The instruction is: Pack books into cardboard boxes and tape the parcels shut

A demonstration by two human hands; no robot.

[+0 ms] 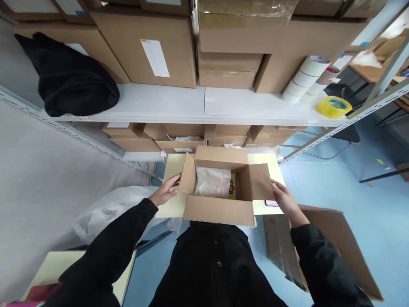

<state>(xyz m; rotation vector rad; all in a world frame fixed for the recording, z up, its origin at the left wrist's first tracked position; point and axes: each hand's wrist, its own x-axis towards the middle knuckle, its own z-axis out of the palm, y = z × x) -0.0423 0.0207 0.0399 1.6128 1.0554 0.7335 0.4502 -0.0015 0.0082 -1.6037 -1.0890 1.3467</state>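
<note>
An opened cardboard box [220, 212] sits on a pale yellow table [172, 209] in front of me, its flaps spread outward. Inside it lie a white wrapped packet [211, 182] and, at its right, a yellow-green package [233, 186] with dark print, partly covered by the packet. My left hand [164, 190] is at the left flap, its fingers stretched and thumb apart; it holds nothing. At the other side, my right hand [284, 198] has its fingertips closed on the outer edge of the right flap. A phone [271, 203] shows partly beneath that flap.
Behind the table stands a metal shelf [166, 104] stacked with cartons [172, 51]. A black cloth bag [76, 81], white tape rolls [300, 81] and a yellow tape roll [334, 107] lie on it. A large open carton [338, 243] stands right; white plastic sheeting [111, 209] lies left.
</note>
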